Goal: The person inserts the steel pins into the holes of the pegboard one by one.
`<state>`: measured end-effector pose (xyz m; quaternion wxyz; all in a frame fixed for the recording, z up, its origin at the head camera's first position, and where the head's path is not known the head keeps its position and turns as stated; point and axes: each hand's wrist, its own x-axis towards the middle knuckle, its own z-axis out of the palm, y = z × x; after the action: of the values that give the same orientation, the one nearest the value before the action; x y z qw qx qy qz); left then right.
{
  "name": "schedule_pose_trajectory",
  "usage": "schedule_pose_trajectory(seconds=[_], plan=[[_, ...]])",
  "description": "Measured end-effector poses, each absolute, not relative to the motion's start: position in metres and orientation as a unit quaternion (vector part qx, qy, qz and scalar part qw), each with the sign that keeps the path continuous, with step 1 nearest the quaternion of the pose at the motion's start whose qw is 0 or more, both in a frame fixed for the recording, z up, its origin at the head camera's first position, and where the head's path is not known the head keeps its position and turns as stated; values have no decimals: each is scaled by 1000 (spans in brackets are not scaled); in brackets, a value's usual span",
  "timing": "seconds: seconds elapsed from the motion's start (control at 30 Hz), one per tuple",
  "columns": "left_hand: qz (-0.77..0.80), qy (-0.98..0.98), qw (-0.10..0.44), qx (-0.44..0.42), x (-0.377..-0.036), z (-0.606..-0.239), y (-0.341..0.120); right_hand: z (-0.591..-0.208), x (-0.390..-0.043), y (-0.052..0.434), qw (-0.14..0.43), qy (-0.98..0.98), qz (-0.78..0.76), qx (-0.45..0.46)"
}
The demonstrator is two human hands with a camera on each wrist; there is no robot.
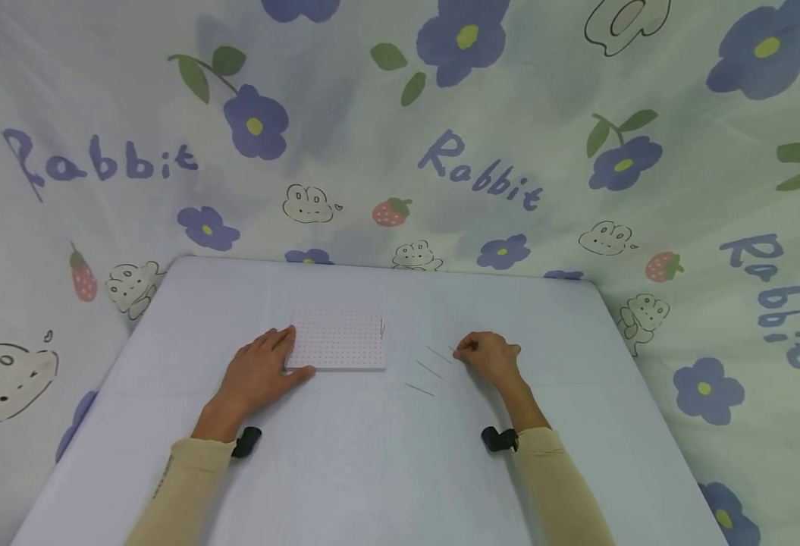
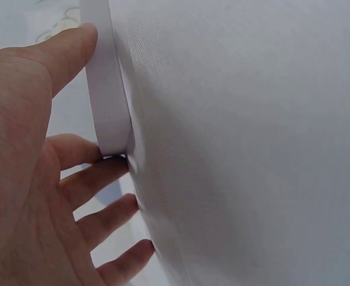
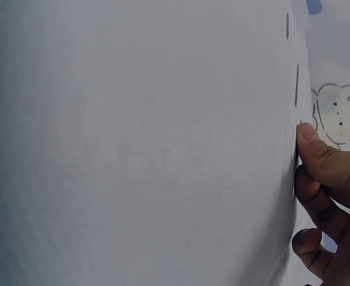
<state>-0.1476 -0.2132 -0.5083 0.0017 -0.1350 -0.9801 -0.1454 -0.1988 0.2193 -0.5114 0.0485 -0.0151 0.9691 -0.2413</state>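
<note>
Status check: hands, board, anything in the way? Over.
Left hand against dotted board, touching left and near edges. Right hand down beside thin dark sticks, grip unclear. Board flat on table. No obstruction seen.

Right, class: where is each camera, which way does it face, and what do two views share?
Head: worn on the head, facing forward and down at the table; both sleeves, left hand and right hand show.
Left wrist: worn on that wrist, facing the board edge-on; the left hand shows.
Right wrist: worn on that wrist, facing thin dark sticks; the right hand shows.
Shared by head and left wrist: the board.
</note>
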Motion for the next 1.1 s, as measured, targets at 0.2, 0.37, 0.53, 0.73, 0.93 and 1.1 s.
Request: schedule_pose_trajectory(seconds=[0.2, 0.37, 0.53, 0.73, 0.93, 1.1], plan=[[-143, -981, -3, -131, -148, -510, -213, -509, -200, 219, 54, 974, -219, -28], [-146, -981, -8, -129, -148, -509, -213, -506, -199, 216, 50, 978, -199, -46], [-145, -981, -7, -129, -149, -509, -213, -506, -198, 214, 40, 980, -183, -60], [-142, -981, -8, -130, -150, -509, -213, -506, -198, 213, 28, 982, -174, -70], [-140, -981, -9, -131, -150, -509, -213, -503, -197, 212, 26, 983, -170, -67], [-137, -982, -13, -129, -150, -508, -213, -503, -198, 213, 26, 984, -160, -77]])
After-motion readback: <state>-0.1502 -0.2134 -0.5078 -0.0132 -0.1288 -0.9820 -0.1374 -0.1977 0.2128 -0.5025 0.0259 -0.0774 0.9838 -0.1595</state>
